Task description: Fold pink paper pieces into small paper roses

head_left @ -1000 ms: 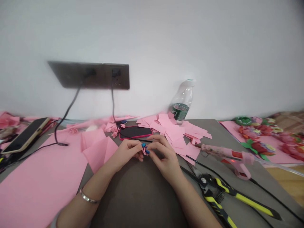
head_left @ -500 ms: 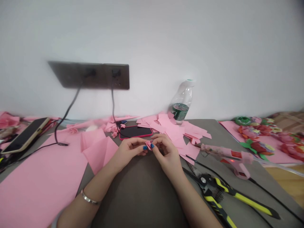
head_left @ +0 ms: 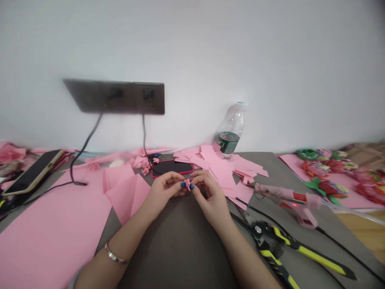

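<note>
My left hand (head_left: pixel 164 191) and my right hand (head_left: pixel 210 194) meet over the grey table (head_left: pixel 180 241), both pinching a small folded pink paper piece (head_left: pixel 188 184) between thumbs and fingertips with blue nails. A silver bracelet (head_left: pixel 114 255) sits on my left wrist. Just behind the hands lies a phone in a pink case (head_left: pixel 171 167), and a heap of cut pink paper squares (head_left: pixel 222 168) spreads to the right.
Large pink sheets (head_left: pixel 51 224) cover the left. A pink glue gun (head_left: pixel 288 198) and yellow-black pliers (head_left: pixel 282 245) lie at right, paper flowers (head_left: pixel 333 176) beyond. A plastic bottle (head_left: pixel 230 130) stands by the wall. Cables drop from a wall socket panel (head_left: pixel 120 96); another phone (head_left: pixel 33 170) lies far left.
Both hands have shifted slightly away from me with the pink paper piece, and the fingers have turned it a little. Nothing else on the table has moved.
</note>
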The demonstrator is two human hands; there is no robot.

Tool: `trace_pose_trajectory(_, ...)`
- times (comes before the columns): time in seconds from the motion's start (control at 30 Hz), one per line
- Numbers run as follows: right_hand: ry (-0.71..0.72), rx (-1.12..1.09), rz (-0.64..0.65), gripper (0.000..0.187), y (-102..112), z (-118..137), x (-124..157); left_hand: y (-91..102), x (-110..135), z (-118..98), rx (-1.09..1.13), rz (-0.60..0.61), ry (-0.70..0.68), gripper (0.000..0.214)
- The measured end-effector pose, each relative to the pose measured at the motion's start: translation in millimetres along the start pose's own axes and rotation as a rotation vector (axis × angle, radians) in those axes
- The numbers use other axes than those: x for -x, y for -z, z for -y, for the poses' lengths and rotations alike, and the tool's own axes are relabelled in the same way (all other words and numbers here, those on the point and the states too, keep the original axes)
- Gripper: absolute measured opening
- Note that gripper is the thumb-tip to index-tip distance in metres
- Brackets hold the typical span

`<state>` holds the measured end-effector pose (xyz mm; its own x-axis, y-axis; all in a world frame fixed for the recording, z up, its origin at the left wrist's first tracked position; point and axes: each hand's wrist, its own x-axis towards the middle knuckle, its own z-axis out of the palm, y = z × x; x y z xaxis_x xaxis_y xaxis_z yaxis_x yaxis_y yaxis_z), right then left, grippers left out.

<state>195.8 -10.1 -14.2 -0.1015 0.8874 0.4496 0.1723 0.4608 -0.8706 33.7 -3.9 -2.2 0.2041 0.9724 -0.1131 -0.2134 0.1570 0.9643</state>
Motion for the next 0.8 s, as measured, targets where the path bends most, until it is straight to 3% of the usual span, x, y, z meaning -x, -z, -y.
trace_pose_trajectory(0.13,-0.017,-0.017,0.006,0.007,0,-2,0,0.1,-1,4,-0.01,-0.014,-0.043,0.015)
trace_pose_trajectory(0.33,0.009,0.032,0.011,0.01,2,-2,0,1.1,0,1,-0.039,0.044,-0.001,0.015)
trace_pose_trajectory(0.67,0.194,0.14,0.105,0.019,4,6,1,10.1,0,-1,-0.021,0.13,0.03,0.017)
trace_pose_trajectory(0.8,0.103,0.076,0.098,0.014,3,4,1,8.2,0,-2,-0.029,0.103,0.05,0.019)
